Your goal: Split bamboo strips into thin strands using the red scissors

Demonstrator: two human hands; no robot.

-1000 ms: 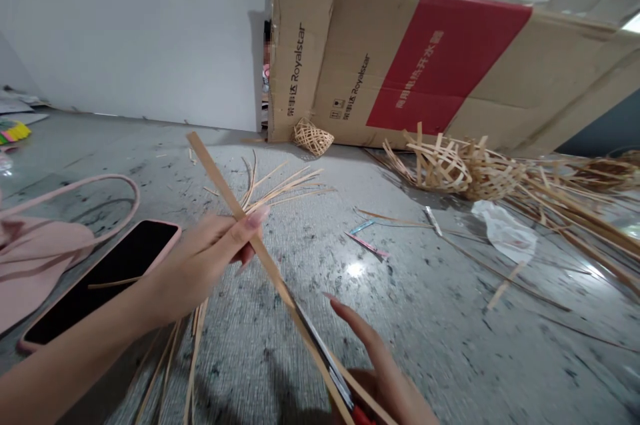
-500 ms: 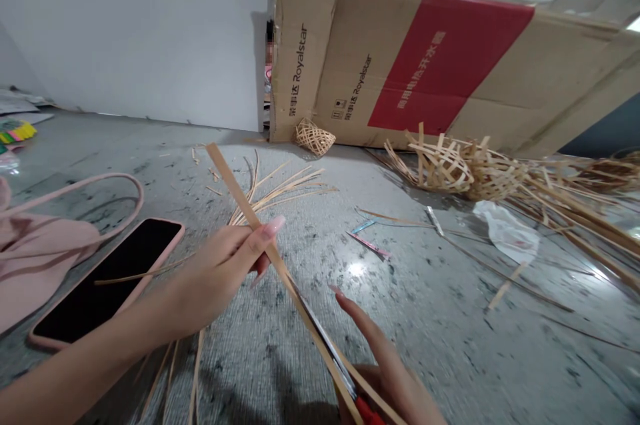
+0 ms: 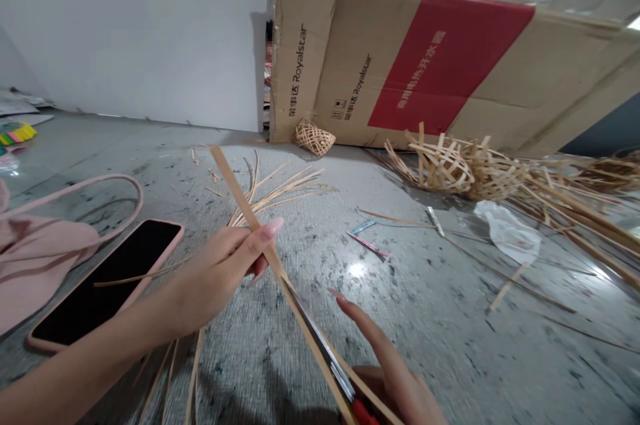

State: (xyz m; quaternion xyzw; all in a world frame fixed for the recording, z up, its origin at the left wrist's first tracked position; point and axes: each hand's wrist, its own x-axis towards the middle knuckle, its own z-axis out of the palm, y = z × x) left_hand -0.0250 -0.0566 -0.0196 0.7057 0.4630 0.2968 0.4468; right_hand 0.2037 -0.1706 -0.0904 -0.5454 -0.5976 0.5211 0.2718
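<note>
A flat bamboo strip [image 3: 235,186] runs slantwise from the middle left down to the bottom edge. My left hand [image 3: 225,271] pinches it between thumb and fingers. Below that pinch, the strip is split lengthwise into two narrow pieces. Scissors [image 3: 324,343] lie along the split with their blades between the pieces; a red handle shows at the bottom. My right hand [image 3: 390,371] is at the scissors' handle, index finger stretched out, other fingers mostly hidden. Thin split strips [image 3: 285,190] fan out behind my left hand.
A phone [image 3: 110,285] and a pink strapped bag [image 3: 45,245] lie at the left. A large cardboard box [image 3: 500,85] stands behind, with a small woven piece [image 3: 314,138] against it. Woven baskets [image 3: 445,168], loose strips and a crumpled white wrapper [image 3: 513,235] lie right.
The scissors and the lower ends of the split strip have shifted slightly left. The strip's upper tip has moved a little right and down. Both hands are nearly still.
</note>
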